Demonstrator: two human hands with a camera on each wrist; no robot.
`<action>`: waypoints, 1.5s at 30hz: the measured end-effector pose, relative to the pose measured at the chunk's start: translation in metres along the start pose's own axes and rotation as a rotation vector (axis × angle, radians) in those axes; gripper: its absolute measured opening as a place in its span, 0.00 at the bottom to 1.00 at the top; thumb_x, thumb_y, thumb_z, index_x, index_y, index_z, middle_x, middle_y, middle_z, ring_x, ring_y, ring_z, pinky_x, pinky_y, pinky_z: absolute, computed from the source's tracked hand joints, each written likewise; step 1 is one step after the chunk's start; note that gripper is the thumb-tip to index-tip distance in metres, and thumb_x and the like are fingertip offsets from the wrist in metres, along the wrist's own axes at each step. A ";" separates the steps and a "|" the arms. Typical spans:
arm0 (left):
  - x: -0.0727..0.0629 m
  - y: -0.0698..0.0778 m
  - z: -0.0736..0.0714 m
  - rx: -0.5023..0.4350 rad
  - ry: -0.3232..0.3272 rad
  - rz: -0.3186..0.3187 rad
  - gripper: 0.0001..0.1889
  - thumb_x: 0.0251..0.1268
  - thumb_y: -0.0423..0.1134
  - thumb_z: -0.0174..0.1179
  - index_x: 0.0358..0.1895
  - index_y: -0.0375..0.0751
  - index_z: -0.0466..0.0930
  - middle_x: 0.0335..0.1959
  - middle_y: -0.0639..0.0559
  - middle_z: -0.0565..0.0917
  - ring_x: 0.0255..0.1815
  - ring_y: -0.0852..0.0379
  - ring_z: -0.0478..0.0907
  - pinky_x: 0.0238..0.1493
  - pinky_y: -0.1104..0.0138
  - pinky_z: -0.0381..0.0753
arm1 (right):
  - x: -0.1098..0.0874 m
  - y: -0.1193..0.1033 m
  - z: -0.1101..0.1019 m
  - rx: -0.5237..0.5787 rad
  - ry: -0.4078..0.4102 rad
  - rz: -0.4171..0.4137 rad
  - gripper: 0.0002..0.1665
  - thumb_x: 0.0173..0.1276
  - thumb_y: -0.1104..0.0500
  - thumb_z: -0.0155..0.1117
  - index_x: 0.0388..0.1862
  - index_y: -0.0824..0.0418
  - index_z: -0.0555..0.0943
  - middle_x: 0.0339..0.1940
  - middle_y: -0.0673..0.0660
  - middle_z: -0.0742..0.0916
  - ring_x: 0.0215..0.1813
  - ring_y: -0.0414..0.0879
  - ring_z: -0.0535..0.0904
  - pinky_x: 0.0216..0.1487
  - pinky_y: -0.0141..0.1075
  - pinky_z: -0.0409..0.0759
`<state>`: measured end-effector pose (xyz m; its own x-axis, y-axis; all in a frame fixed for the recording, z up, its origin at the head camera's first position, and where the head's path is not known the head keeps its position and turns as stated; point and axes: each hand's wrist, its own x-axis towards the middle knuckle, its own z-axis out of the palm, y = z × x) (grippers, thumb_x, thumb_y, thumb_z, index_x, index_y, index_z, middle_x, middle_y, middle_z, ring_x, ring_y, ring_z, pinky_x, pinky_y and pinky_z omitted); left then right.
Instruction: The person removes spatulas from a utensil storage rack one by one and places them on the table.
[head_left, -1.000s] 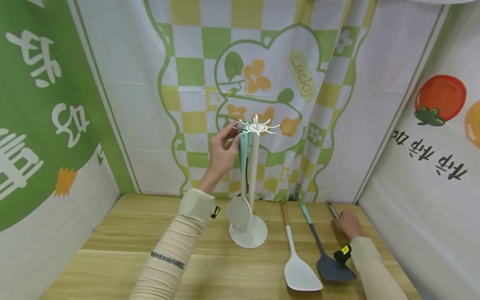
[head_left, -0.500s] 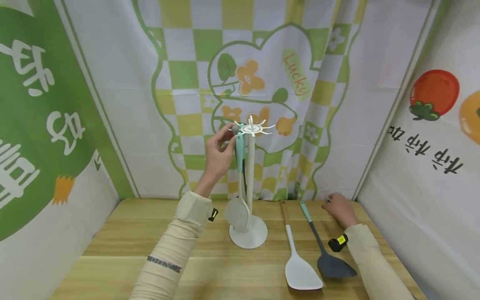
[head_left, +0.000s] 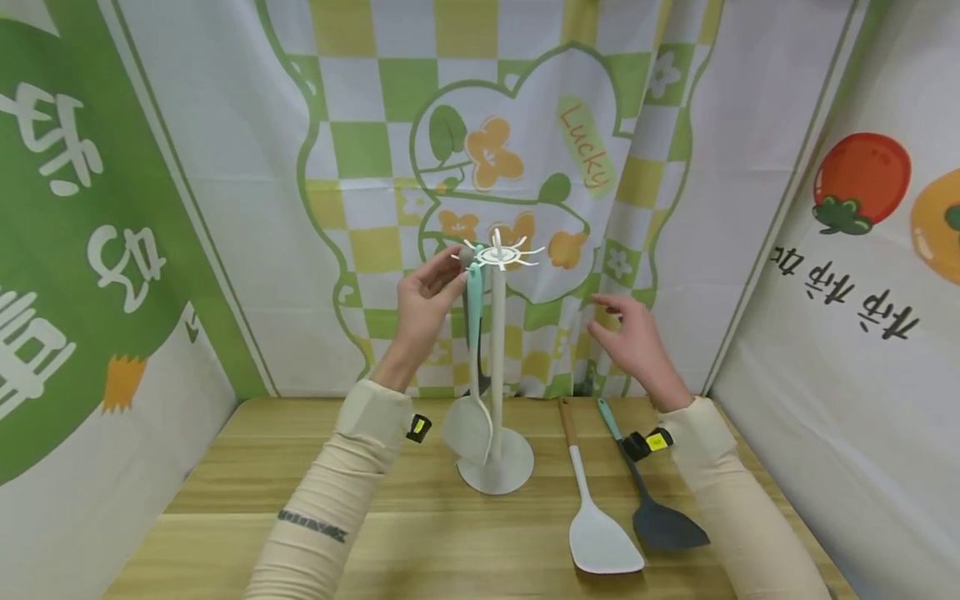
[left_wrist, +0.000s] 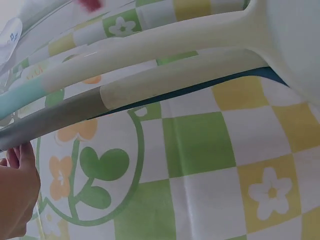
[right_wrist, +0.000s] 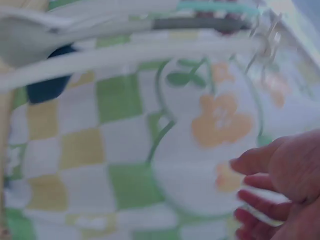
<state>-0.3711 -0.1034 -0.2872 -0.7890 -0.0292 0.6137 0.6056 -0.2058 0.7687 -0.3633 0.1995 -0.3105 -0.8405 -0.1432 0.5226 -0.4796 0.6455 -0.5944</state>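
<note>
Left hand [head_left: 422, 315] pinched grey-handled utensil [left_wrist: 125, 93] near handle top, likely best hold; probably light, stiff, slick. Right hand [head_left: 633, 337] empty, fingers parted.

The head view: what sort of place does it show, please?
Possibly a small booth dressed as a kitchen corner, though I cannot be sure. Printed cloth hangs behind and beside a wooden table, where a white rack holds cooking tools.
</note>
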 end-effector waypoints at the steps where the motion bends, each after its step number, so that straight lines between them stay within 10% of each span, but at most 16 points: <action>1: -0.001 0.000 -0.001 -0.007 0.004 -0.004 0.23 0.69 0.24 0.61 0.67 0.30 0.75 0.53 0.46 0.83 0.53 0.59 0.82 0.54 0.72 0.83 | 0.005 -0.009 0.000 0.023 0.041 -0.051 0.23 0.71 0.66 0.66 0.64 0.71 0.79 0.62 0.71 0.81 0.61 0.65 0.76 0.62 0.59 0.76; 8: -0.007 -0.009 -0.005 -0.020 0.040 -0.018 0.20 0.67 0.22 0.62 0.62 0.25 0.76 0.57 0.39 0.84 0.54 0.58 0.83 0.59 0.69 0.83 | 0.036 -0.057 0.001 0.109 0.257 -0.377 0.20 0.64 0.71 0.72 0.56 0.68 0.85 0.53 0.65 0.85 0.53 0.56 0.79 0.57 0.47 0.80; 15: -0.015 -0.020 -0.005 -0.035 0.044 -0.070 0.18 0.68 0.24 0.63 0.60 0.25 0.78 0.50 0.50 0.87 0.50 0.59 0.84 0.57 0.68 0.84 | 0.057 -0.082 0.008 0.028 0.208 -0.562 0.18 0.61 0.76 0.72 0.51 0.71 0.86 0.50 0.67 0.86 0.57 0.61 0.80 0.61 0.51 0.78; 36: -0.040 -0.053 -0.006 -0.056 0.026 -0.133 0.18 0.71 0.23 0.60 0.62 0.23 0.76 0.49 0.55 0.87 0.48 0.64 0.85 0.54 0.70 0.85 | 0.069 -0.077 0.037 0.115 0.270 -0.652 0.09 0.63 0.74 0.72 0.41 0.68 0.91 0.38 0.63 0.91 0.44 0.56 0.86 0.45 0.42 0.85; 45: -0.046 -0.063 -0.006 -0.095 0.000 -0.147 0.18 0.73 0.24 0.57 0.63 0.24 0.76 0.57 0.29 0.82 0.48 0.57 0.87 0.56 0.64 0.86 | 0.067 -0.071 0.050 0.172 0.384 -0.674 0.08 0.63 0.75 0.70 0.41 0.69 0.90 0.38 0.64 0.91 0.40 0.57 0.87 0.46 0.37 0.86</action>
<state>-0.3729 -0.0947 -0.3649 -0.8683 0.0085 0.4959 0.4709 -0.2995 0.8298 -0.3984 0.1065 -0.2636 -0.2248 -0.1730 0.9589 -0.9126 0.3822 -0.1450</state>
